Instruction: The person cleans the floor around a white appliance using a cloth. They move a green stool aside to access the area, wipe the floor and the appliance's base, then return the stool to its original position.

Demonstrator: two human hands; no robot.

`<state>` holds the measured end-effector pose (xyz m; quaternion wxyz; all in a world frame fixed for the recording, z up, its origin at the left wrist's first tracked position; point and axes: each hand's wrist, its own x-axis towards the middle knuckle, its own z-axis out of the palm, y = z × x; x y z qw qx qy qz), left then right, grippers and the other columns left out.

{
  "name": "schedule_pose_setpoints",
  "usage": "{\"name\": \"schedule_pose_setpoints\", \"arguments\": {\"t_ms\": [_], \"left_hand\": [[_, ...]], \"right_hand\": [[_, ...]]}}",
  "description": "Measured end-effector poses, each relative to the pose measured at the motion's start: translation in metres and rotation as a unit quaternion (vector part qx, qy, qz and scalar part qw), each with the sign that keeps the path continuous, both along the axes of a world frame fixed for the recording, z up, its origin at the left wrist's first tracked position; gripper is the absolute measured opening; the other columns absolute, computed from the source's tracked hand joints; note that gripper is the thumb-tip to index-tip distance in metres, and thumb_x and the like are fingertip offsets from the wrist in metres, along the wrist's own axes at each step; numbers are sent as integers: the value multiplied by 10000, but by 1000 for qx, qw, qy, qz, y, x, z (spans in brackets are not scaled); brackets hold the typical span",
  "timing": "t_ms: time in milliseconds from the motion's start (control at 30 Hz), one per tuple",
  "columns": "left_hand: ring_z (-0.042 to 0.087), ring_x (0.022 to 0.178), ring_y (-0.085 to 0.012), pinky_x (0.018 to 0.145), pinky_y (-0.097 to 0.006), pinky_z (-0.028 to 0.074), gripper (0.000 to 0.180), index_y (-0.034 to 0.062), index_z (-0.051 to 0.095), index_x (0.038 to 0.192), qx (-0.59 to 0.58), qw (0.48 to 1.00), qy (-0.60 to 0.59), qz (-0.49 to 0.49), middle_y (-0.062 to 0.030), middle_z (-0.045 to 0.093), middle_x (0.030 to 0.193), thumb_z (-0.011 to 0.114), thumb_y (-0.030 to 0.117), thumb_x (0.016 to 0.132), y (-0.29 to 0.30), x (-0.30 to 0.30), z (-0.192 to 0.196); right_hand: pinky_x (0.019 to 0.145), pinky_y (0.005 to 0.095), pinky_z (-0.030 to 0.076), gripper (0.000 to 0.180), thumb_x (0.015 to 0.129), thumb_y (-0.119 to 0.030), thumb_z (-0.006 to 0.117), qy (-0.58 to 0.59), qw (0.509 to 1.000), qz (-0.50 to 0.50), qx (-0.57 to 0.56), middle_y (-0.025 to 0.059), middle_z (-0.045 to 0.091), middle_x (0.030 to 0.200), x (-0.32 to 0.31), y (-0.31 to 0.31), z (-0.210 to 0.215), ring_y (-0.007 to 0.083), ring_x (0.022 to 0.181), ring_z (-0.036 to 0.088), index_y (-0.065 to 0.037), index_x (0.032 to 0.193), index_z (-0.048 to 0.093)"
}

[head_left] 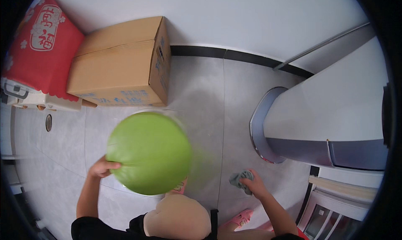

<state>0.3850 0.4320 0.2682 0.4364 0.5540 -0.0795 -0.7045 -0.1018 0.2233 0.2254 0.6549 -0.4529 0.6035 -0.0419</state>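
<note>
My left hand (101, 167) grips the left edge of a round, bright green padded stool seat (150, 152). The thumb lies over the top and the other fingers go under the rim, out of sight. A pale rim shows at the seat's far edge, but most of what lies beneath is hidden. The seat's right side is a little smeared by motion. Off to the right, my right hand (254, 184) is closed around a crumpled grey-green cloth (241, 181), held above the floor and apart from the seat.
A brown cardboard box (117, 68) stands against the wall at the far left, beside something under a red cover (54, 51). On the right rises a tall white and grey floor-standing appliance (322, 110) with a rounded base. Grey tiled floor (201, 89) lies between. A drain (49, 123) sits far left.
</note>
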Motion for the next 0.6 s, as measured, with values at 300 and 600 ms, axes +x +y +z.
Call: {"name": "schedule_pose_setpoints", "arguments": {"t_ms": [300,600], "left_hand": [[528,1033,-242,857,-392,444,637,16,446,1189,102,990,-3,100,-101,543,1135,757,128,645,166,62,-14],[524,1019,-256,846,-403,455,640,12,379,1234,159,982,-24,99,-131,538,1113,684,10,672,167,82,-20]], "right_hand": [[750,334,427,385,707,-144,649,31,958,39,-281,146,554,957,105,-24,-78,260,888,538,-28,1039,490],[887,452,356,395,702,-109,614,53,793,294,-531,161,399,1210,208,-23,-142,381,1071,408,-93,1085,521]]}}
